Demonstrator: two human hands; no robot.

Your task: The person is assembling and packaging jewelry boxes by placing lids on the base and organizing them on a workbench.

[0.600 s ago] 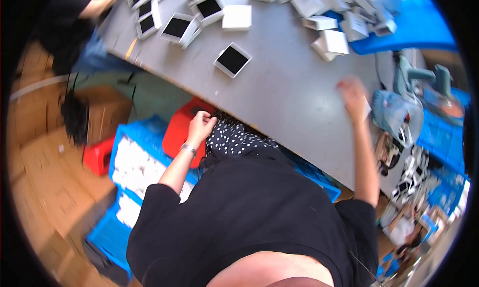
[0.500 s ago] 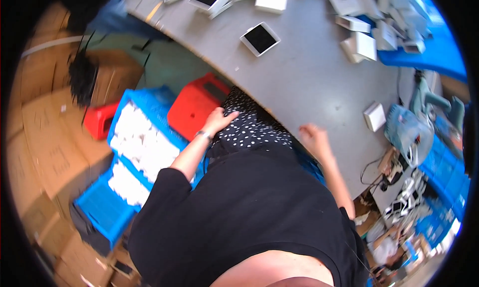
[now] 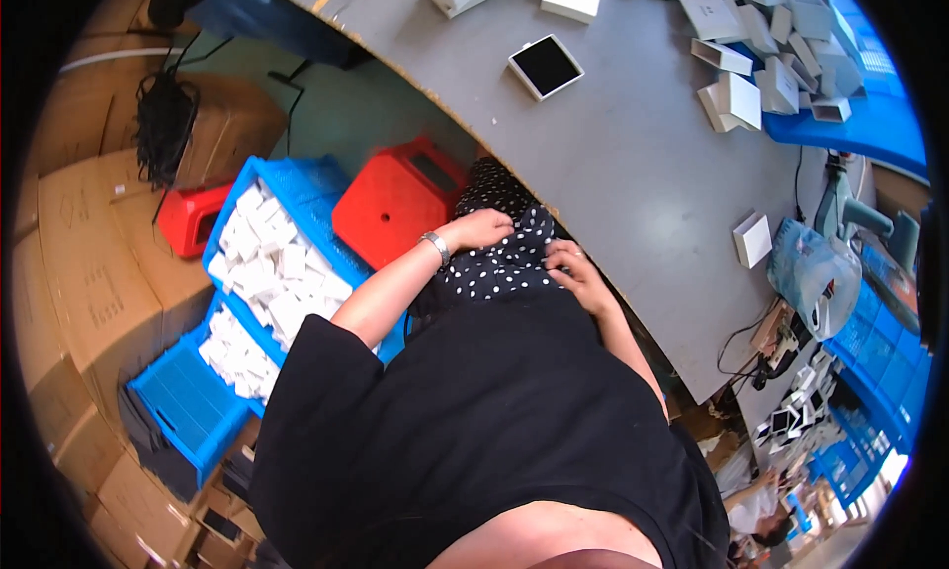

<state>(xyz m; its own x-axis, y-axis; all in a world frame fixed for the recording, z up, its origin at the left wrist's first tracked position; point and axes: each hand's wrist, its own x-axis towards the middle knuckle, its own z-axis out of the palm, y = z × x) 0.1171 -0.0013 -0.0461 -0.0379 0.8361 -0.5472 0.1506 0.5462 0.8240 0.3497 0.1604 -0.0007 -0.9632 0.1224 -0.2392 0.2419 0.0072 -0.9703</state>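
Just below the counter (image 3: 633, 174), at my lap, my left hand (image 3: 482, 229) and right hand (image 3: 581, 277) are touching dotted cloth (image 3: 494, 272). Left fingers are curling in over it, right fingers are bending loosely; can't tell if either is really pinching. Progress, my guess: partway. One fold is standing up between the hands, rest is lying loose over my lap. Neither hand is handling a box. White tray with dark face (image 3: 546, 67) is lying uncovered on the counter, single white box (image 3: 752, 240) is sitting well apart, pile of white boxes (image 3: 781, 60) is crowding by a blue bin (image 3: 860, 134). Around: red stool (image 3: 390, 213) is standing near the left hand, blue crate (image 3: 306, 193) of white pieces is standing past it, cartons (image 3: 94, 243) are filling the far left. In the way: counter edge is running close beside my right hand, probably cramping it.
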